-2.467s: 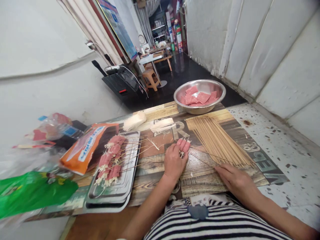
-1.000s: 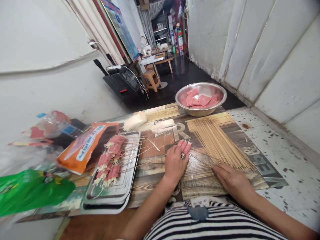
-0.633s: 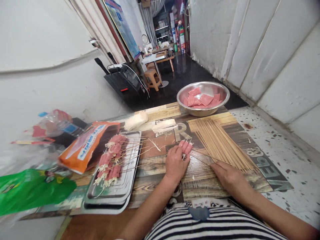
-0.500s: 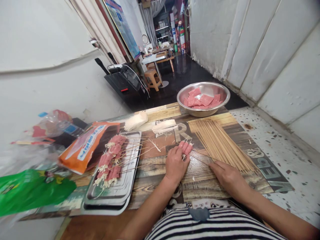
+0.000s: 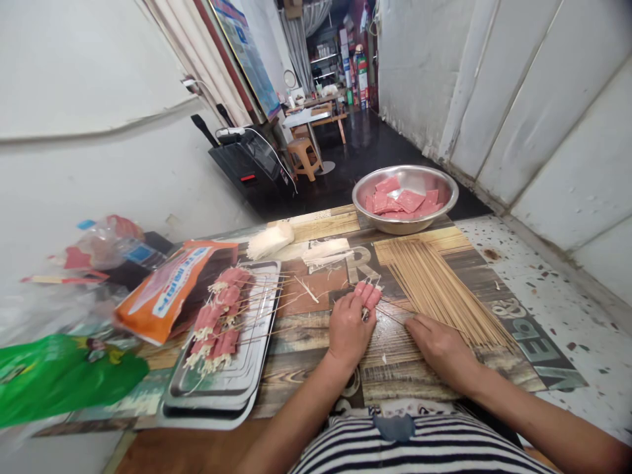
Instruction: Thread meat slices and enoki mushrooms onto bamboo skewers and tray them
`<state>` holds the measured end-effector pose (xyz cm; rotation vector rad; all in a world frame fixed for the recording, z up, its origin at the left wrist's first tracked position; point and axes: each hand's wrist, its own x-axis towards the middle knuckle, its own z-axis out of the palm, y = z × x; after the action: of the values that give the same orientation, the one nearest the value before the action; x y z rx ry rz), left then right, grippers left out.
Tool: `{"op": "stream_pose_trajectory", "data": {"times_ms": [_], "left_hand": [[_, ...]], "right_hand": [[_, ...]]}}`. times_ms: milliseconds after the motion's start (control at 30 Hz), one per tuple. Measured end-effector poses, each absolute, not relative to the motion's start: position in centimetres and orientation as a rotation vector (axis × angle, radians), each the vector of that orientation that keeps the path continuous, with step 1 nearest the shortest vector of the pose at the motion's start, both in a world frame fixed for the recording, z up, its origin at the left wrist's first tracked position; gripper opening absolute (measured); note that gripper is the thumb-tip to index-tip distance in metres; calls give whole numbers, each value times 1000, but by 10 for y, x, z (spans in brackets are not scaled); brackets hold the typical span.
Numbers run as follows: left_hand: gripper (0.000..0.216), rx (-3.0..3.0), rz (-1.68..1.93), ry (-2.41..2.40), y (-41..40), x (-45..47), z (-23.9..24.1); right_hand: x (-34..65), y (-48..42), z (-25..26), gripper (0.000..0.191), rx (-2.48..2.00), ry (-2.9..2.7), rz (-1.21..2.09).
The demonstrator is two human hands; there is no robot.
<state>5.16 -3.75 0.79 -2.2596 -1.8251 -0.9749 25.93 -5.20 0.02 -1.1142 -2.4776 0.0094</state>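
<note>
Head view. Left hand (image 5: 349, 332): clamped on rolls (image 5: 368, 295), on table (image 5: 296, 368), apparently steadying them. Right hand (image 5: 439, 345): pinched on stick (image 5: 394, 318) running to rolls, seemingly guiding it. Loose sticks (image 5: 444, 289): laid alongside, presumably for reach. Skewers (image 5: 227, 319): on tray (image 5: 253, 352), left.

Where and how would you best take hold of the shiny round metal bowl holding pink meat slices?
Likely best: grip the bowl by its rim, one hand coming from the left and one from the right. The rim stands clear of the slices, and tan wooden skewers lie close to the near side.
</note>
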Motion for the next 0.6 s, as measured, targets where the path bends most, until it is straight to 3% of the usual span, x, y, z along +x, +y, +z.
{"op": "stream_pose_trajectory", "data": {"times_ms": [600], "left_hand": [[23, -2273, -1005, -1814, -36, 53, 5]], "right_hand": [[246, -37, -7, 21, -1090, -2506, 78]]}}
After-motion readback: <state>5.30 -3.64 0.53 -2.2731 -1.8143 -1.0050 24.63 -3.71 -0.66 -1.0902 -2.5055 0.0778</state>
